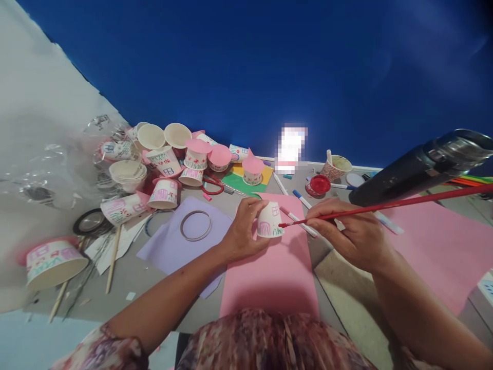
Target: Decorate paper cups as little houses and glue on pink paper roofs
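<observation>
My left hand [246, 228] grips a white paper cup [272, 211], turned upside down, with a pink door, a window and green grass drawn on it. Between the fingers of my right hand [348, 231] is a long red paintbrush [389, 206]; its red-tipped end is at the cup's right side, and I cannot tell whether it touches. Below the cup lies a pink paper sheet [269, 277]. Beyond my right hand stands a small open pot of red paint [318, 185]. Markers [301, 199] lie between the pot and the cup.
Several decorated cups [164, 193], some with pink paper tops, crowd the back left. Purple paper [173, 231] bears a roll of tape [196, 225]. Red-handled scissors [212, 188] lie behind. A dark flask [416, 167] and another pink sheet [442, 246] are at right. A blue wall [231, 67] rises behind.
</observation>
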{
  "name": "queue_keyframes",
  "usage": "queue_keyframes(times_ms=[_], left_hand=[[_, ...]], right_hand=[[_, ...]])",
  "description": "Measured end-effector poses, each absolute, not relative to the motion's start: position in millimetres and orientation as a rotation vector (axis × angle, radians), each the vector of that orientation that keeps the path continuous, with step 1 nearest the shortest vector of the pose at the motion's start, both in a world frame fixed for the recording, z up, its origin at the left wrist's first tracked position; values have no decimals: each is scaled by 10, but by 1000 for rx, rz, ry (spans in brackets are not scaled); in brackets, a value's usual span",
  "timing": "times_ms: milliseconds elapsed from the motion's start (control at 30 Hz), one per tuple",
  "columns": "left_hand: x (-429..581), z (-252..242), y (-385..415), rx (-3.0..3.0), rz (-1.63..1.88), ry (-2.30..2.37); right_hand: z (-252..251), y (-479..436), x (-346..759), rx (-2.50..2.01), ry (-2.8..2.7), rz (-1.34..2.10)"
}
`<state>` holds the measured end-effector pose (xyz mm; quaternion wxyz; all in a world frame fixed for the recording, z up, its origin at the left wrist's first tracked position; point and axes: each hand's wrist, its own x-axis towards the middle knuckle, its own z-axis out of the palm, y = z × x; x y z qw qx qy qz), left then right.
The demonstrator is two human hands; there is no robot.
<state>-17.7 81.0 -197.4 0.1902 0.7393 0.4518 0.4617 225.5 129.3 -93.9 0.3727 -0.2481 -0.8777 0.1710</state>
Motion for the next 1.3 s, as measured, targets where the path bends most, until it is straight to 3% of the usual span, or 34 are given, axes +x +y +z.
queue_keyframes(times_ms=[1300], left_hand=[[-147,-1970,779,2084,1267,1213]], right_hand=[[-1002,1288,2198,-633,-2281,418]])
